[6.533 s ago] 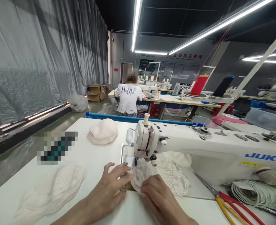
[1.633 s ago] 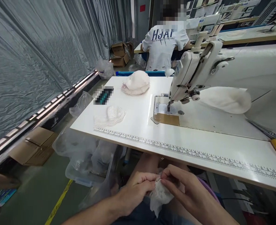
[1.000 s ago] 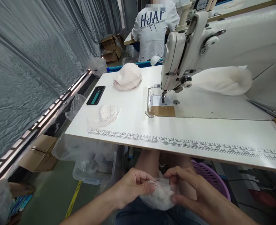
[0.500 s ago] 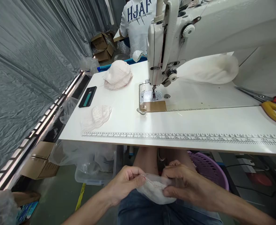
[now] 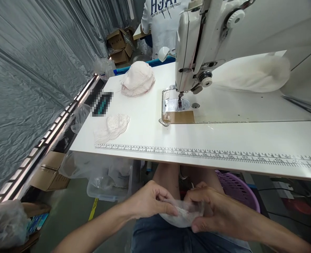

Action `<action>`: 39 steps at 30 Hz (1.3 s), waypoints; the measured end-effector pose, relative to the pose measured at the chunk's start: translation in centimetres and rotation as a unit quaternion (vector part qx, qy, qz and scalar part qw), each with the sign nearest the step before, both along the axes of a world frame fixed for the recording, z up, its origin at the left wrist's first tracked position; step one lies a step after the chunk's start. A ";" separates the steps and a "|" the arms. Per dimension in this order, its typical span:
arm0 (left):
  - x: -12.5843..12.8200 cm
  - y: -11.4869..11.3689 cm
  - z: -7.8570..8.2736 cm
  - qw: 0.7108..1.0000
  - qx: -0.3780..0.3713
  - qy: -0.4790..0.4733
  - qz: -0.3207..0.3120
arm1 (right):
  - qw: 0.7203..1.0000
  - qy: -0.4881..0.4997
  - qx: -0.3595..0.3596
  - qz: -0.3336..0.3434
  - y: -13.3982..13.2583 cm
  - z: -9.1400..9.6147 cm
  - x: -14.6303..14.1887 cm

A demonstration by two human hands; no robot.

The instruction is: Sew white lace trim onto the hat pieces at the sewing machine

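- Pinching the left end of a translucent white, rounded fabric piece (image 5: 181,220) between thumb and fingers: the left hand (image 5: 155,201).
- Spanning the gap between both hands, above blue denim clothing (image 5: 168,240): this piece.
- Clasping its right end, fingers curled, thumb lower: the right hand (image 5: 212,207).
- Standing beyond it: a round, purple, perforated plastic basket (image 5: 243,191).

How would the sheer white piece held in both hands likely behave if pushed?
The white piece probably gives easily, since it curves between the left hand and right hand. Its see-through edge suggests light, thin material.
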State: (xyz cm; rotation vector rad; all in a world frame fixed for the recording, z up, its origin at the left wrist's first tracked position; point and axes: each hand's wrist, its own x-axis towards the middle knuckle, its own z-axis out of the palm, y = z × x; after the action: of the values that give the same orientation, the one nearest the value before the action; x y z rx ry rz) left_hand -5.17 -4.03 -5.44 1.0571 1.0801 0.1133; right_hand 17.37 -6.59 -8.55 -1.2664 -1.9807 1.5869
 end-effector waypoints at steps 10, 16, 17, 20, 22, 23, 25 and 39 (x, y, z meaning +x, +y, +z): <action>-0.9 -0.2 0.0 0.997 0.036 0.001 -0.064 | 0.996 -0.023 -0.026 0.084 0.8 1.9 -1.7; -0.9 -0.3 -0.3 0.999 -0.019 -0.001 -0.032 | 0.993 -0.022 -0.074 0.086 0.2 0.9 -0.1; -1.0 -0.4 -0.3 0.999 -0.024 -0.002 -0.030 | 0.993 -0.020 -0.076 0.083 0.1 0.8 0.1; -1.3 -0.4 -0.2 0.999 -0.027 0.004 -0.025 | 0.994 -0.028 -0.079 0.071 -0.1 0.7 -0.1; -1.4 -0.5 -0.2 0.999 -0.033 0.004 -0.014 | 0.995 -0.032 -0.073 0.064 -0.1 0.6 -0.4; -1.5 -0.5 -0.2 0.999 -0.039 0.003 -0.007 | 0.995 -0.031 -0.068 0.064 -0.1 0.6 -0.6; -1.6 -0.7 -0.2 0.999 -0.052 -0.001 0.007 | 0.996 -0.019 -0.060 0.065 0.0 0.5 -0.7; -1.3 -0.5 -0.4 0.998 -0.046 -0.016 -0.028 | 0.981 0.118 -0.080 0.128 1.6 0.6 -0.4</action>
State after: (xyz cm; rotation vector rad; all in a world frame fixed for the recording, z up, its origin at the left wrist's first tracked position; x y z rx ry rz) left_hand -6.43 -4.53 -5.83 0.9989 1.0179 0.0356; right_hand 17.00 -5.01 -7.97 -0.8500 -1.9577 1.9520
